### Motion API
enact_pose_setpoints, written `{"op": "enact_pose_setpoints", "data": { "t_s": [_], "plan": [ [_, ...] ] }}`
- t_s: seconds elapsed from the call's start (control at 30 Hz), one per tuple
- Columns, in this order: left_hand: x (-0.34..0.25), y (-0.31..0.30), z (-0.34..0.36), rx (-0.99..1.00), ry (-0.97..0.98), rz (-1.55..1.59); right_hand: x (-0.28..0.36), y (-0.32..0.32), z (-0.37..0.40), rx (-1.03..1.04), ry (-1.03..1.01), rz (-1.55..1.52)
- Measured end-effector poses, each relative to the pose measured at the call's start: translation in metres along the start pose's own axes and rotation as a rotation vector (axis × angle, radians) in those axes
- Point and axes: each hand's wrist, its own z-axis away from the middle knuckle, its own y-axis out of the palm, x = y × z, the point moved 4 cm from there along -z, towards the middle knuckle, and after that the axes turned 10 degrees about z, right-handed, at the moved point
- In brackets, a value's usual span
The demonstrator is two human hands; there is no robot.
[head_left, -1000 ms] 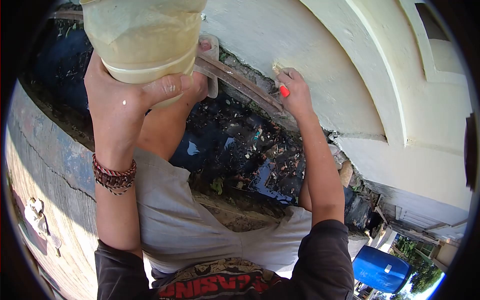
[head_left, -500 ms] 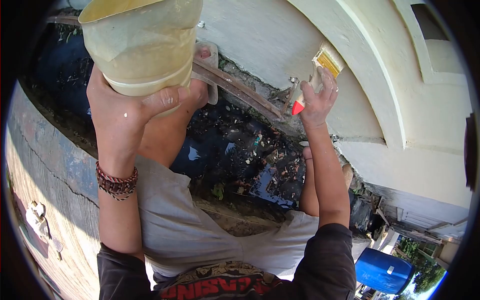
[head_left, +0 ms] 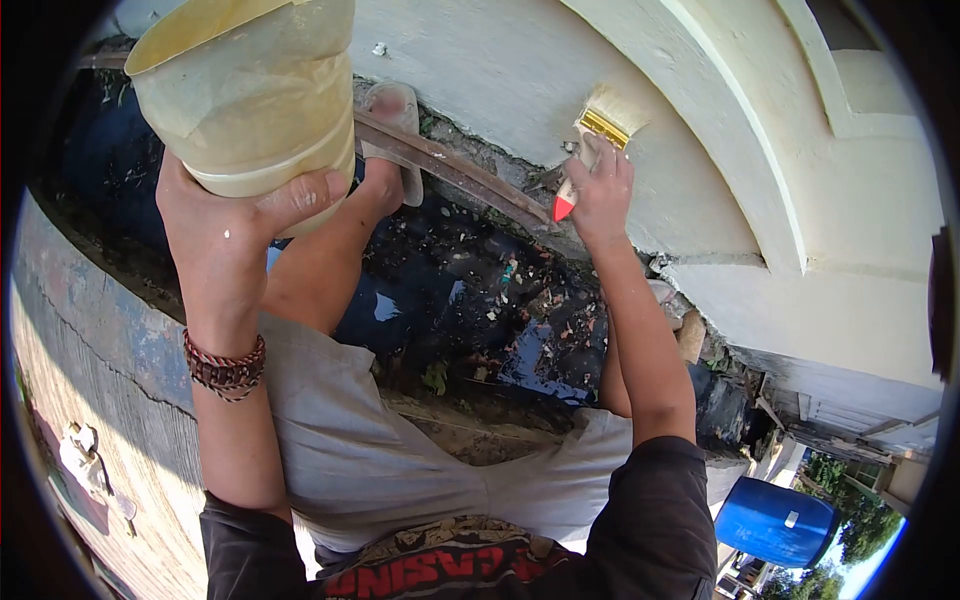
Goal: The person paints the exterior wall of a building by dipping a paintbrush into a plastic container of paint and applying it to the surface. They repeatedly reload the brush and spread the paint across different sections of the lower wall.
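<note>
At the upper left, my left hand (head_left: 225, 225) is wrapped round the lower part of a cut-off plastic container (head_left: 255, 105), pale yellow and stained; what is inside it is hidden. My right hand (head_left: 600, 190) grips a paintbrush (head_left: 564, 200) by its pale, red-tipped handle. The brush's gold ferrule points up and away from me, and its bristles press against the pale wall (head_left: 480, 60). A lighter patch of paint shows on the wall around the bristles.
Below the wall runs a ditch (head_left: 440, 290) of dark water with floating litter. A long narrow bar (head_left: 450, 160) lies along the wall's foot. My foot in a sandal (head_left: 392, 110) rests beside it. A blue drum (head_left: 775, 522) stands at the lower right.
The paintbrush has slid left along the wall with my right hand. My left hand and the container have shifted slightly left.
</note>
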Motion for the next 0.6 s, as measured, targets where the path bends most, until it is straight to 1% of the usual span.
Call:
{"op": "enact_pose_setpoints", "data": {
  "t_s": [0.03, 0.1, 0.17, 0.23, 0.27, 0.3, 0.37, 0.4, 0.43, 0.5, 0.53, 0.6],
  "plan": [
    [-0.001, -0.001, -0.002, -0.006, 0.005, 0.012, 0.006, 0.006, 0.007, -0.014, 0.0, 0.002],
    [0.0, -0.002, -0.002, -0.009, 0.027, 0.004, 0.022, 0.01, 0.022, 0.163, 0.069, -0.377],
    [0.002, -0.002, 0.0, 0.006, 0.036, -0.005, 0.019, 0.003, 0.021, 0.135, 0.089, -0.362],
    [0.0, 0.0, -0.001, 0.011, 0.002, 0.006, 0.009, -0.021, 0.009, -0.205, 0.098, -0.184],
    [0.001, 0.003, 0.0, 0.022, -0.004, 0.007, 0.007, -0.017, 0.008, -0.151, 0.111, -0.183],
    [0.0, 0.003, -0.001, 0.02, -0.001, 0.014, 0.005, -0.011, 0.013, -0.151, 0.117, -0.176],
    [-0.001, 0.005, -0.001, 0.017, 0.007, 0.019, 0.011, 0.01, 0.02, 0.136, 0.087, -0.456],
    [-0.001, 0.005, -0.001, 0.014, 0.016, 0.009, 0.008, 0.005, 0.025, 0.153, 0.179, -0.542],
    [-0.001, 0.004, 0.0, 0.009, 0.023, -0.004, 0.006, -0.001, 0.027, 0.149, 0.177, -0.548],
    [0.0, 0.004, 0.0, 0.003, 0.04, -0.017, -0.016, -0.021, 0.039, -0.143, 0.396, -0.464],
    [0.0, 0.006, 0.0, 0.008, 0.049, -0.019, -0.022, -0.026, 0.048, -0.143, 0.407, -0.463],
    [-0.001, 0.01, 0.0, 0.018, 0.018, -0.024, -0.04, -0.037, 0.07, -0.312, 0.622, -0.458]
  ]
}}
